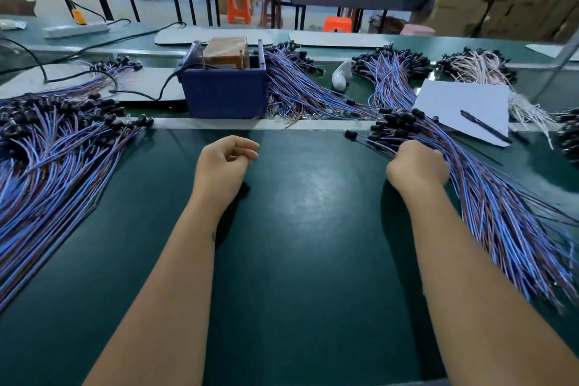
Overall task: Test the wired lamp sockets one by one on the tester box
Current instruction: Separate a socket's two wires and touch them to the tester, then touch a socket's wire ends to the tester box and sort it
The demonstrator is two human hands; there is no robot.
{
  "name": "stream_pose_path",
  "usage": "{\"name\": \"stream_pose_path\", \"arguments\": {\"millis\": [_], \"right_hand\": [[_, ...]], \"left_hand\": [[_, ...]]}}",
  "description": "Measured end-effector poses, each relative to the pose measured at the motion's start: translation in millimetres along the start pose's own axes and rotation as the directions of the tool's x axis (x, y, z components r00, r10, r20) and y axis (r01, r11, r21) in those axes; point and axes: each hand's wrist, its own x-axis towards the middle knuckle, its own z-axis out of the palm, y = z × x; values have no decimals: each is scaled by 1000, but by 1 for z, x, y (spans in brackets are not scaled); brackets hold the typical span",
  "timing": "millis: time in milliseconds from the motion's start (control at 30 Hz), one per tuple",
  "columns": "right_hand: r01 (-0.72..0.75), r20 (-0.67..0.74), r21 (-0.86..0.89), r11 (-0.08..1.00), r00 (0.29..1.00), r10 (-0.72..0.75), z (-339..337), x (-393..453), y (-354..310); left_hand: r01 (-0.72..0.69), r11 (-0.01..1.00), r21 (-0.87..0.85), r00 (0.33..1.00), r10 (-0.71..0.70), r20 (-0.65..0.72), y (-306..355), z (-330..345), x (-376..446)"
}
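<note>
The tester box (224, 94) sits on the bench (294, 229) straight ahead of the two hands, with nothing plugged into it, so no socket is under test right now. The right hand (418, 168) curls around wires in the bundle (488, 197) right of the box, apparently picking the next socket (350, 134); the left hand (227, 163) hangs loosely curled in front of the box, holding nothing. Which piles are tested I cannot tell; the large pile (59, 147) left of the box is probably one lot and the right one the other. Much seems left. Counted: one box, two hands, about six socket heaps, each far too many to count, one pen (484, 126) on one sheet (463, 106) right of the box.
</note>
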Motion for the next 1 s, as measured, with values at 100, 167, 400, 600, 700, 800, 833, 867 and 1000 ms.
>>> {"name": "stream_pose_path", "arguments": {"millis": [100, 167, 400, 600, 700, 800, 833, 867, 1000], "right_hand": [[-61, -29, -76, 995, 998, 59, 6, -3, -2], [-73, -80, -48, 996, 994, 69, 11, -10, -12], [298, -118, 352, 887, 954, -274, 31, -55, -96], [444, -11, 494, 748, 863, -505, 53, -97, -143], [414, -8, 516, 750, 878, -479, 57, -95, -139], [371, 4, 574, 730, 890, -456, 58, -91, -135], [375, 7, 569, 732, 888, -461, 59, -91, -135], [382, 7, 557, 737, 886, -464, 59, -92, -135], [388, 7, 540, 747, 885, -465, 61, -92, -135]], "left_hand": [[-6, 1000, 12, 1000, 6, 7, -1, 2, 0], [-6, 1000, 29, 1000, 6, 3, -1, 1, 0], [-19, 996, 91, 999, 22, -31, -1, 0, 4], [-40, 886, 463, 973, 140, -183, 0, -13, 2], [46, 803, 595, 942, 164, -294, -4, -29, 3], [242, 714, 657, 890, 107, -444, -9, -50, 6], [292, 697, 654, 874, 82, -478, -10, -58, 8], [323, 679, 659, 867, 66, -493, -12, -64, 10], [367, 507, 780, 867, 119, -484, -19, -105, 24]]}}
